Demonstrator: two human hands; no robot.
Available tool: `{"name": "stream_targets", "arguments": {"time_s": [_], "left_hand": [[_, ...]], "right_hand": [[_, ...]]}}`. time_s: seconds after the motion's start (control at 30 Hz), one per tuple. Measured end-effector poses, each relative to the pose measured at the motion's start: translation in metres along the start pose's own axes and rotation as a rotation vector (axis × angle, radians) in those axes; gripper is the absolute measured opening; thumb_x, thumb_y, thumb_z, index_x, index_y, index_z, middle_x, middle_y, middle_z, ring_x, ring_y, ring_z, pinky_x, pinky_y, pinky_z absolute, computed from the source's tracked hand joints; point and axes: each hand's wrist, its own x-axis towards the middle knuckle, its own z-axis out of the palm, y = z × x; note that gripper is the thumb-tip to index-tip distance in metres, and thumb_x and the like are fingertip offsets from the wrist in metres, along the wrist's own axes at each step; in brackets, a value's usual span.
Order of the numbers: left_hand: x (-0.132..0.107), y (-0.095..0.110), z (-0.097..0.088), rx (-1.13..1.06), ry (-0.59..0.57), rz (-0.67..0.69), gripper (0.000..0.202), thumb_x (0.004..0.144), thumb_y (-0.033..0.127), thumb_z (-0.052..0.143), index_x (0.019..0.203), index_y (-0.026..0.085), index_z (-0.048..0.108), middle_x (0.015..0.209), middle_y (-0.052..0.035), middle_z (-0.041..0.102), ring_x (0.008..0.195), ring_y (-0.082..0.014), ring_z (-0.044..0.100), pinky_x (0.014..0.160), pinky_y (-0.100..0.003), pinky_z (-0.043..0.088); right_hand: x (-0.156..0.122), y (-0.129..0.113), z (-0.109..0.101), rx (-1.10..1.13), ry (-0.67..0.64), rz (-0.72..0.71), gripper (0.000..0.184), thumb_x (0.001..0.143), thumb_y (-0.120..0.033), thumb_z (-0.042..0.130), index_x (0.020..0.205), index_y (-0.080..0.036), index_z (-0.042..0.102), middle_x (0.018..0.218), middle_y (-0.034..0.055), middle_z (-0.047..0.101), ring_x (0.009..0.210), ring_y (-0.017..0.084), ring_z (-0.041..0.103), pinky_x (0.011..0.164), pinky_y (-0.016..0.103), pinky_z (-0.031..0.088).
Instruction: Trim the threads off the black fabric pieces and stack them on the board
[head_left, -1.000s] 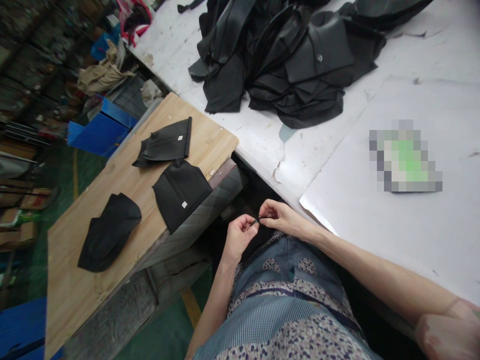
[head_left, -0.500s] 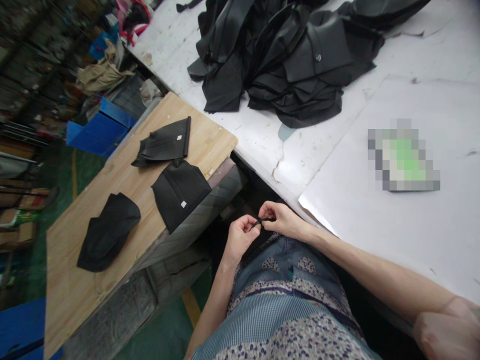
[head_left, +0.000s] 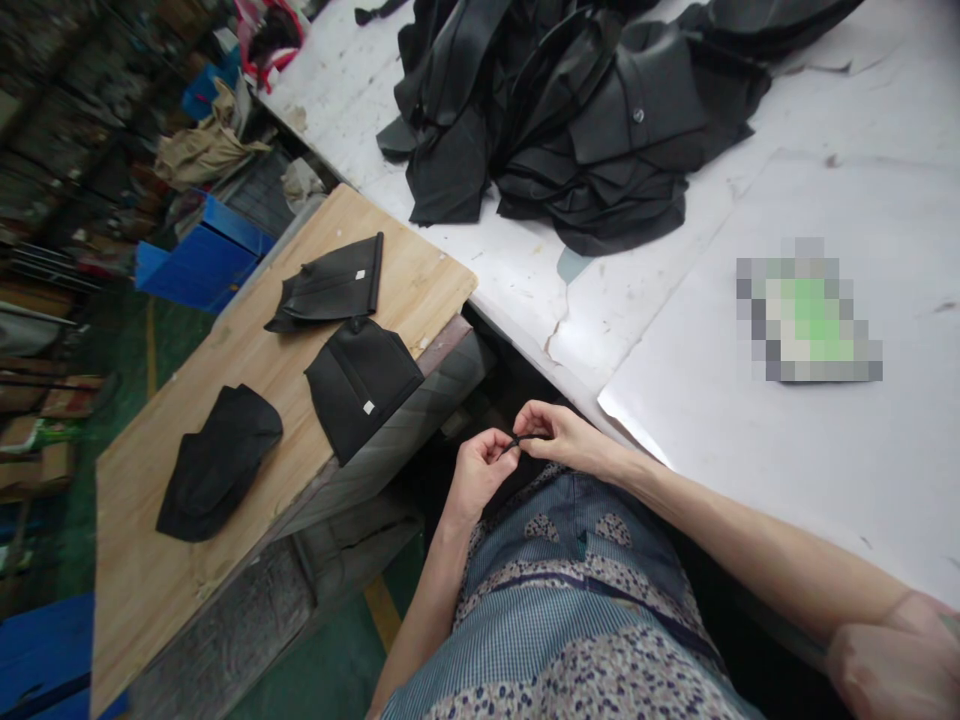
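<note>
My left hand (head_left: pixel 480 470) and my right hand (head_left: pixel 559 435) meet over my lap, just below the edge of the white table (head_left: pixel 675 420). Both pinch a thin black strip (head_left: pixel 517 440) between fingertips, fingers closed on it. Dark fabric lies under my hands against my patterned apron. Three black fabric pieces (head_left: pixel 360 385) lie on a wooden board (head_left: pixel 150 580) to my left, out of reach of either hand.
A large heap of black fabric pieces (head_left: pixel 570 120) covers the far part of the white table. A blurred green-and-white object (head_left: pixel 810 315) sits on a white sheet at right. Blue bins (head_left: pixel 199 260) and clutter stand on the floor at left.
</note>
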Motion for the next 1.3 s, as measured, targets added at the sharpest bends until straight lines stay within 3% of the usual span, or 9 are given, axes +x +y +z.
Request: {"name": "stream_targets", "arguments": {"time_s": [0.57,0.8,1.07,1.3], "left_hand": [[0.0001,-0.0062,0.0012,-0.032,-0.006,-0.009,0.026,0.076,0.039,0.072,0.073,0.015,0.062,0.056,0.0058,0.042,0.050,-0.0050,0.030,0.047,-0.018,0.022],[-0.0023,-0.0019,0.0013,0.036,0.026,-0.007,0.030,0.078,0.042,0.071,0.070,0.015,0.060,0.054,0.0066,0.037,0.050,-0.0059,0.028,0.046,-0.019,0.022],[-0.0054,0.0022,0.0011,0.196,0.027,0.126,0.019,0.082,0.029,0.061,0.068,0.017,0.056,0.053,0.0071,0.035,0.050,-0.0070,0.028,0.048,-0.020,0.024],[-0.0042,-0.0013,0.0041,0.190,0.011,0.151,0.020,0.082,0.030,0.060,0.068,0.017,0.055,0.053,0.0067,0.035,0.050,-0.0076,0.028,0.048,-0.021,0.024]], "right_hand": [[0.0006,0.0032,-0.0010,0.029,0.083,0.019,0.014,0.066,-0.021,0.066,0.076,-0.018,0.056,0.066,-0.0052,0.054,0.060,0.009,0.046,0.057,0.024,0.034],[-0.0003,0.0053,0.0007,-0.095,0.093,-0.057,0.010,0.066,-0.017,0.062,0.074,-0.018,0.056,0.066,-0.0046,0.054,0.060,0.010,0.047,0.057,0.024,0.037],[-0.0034,0.0053,0.0037,-0.238,0.100,-0.121,0.008,0.067,-0.015,0.060,0.073,-0.018,0.056,0.067,-0.0044,0.055,0.062,0.011,0.048,0.059,0.024,0.038],[-0.0019,0.0069,0.0034,-0.128,0.095,-0.054,0.009,0.064,-0.015,0.058,0.072,-0.018,0.056,0.065,-0.0056,0.051,0.060,0.010,0.043,0.057,0.024,0.033]]}}
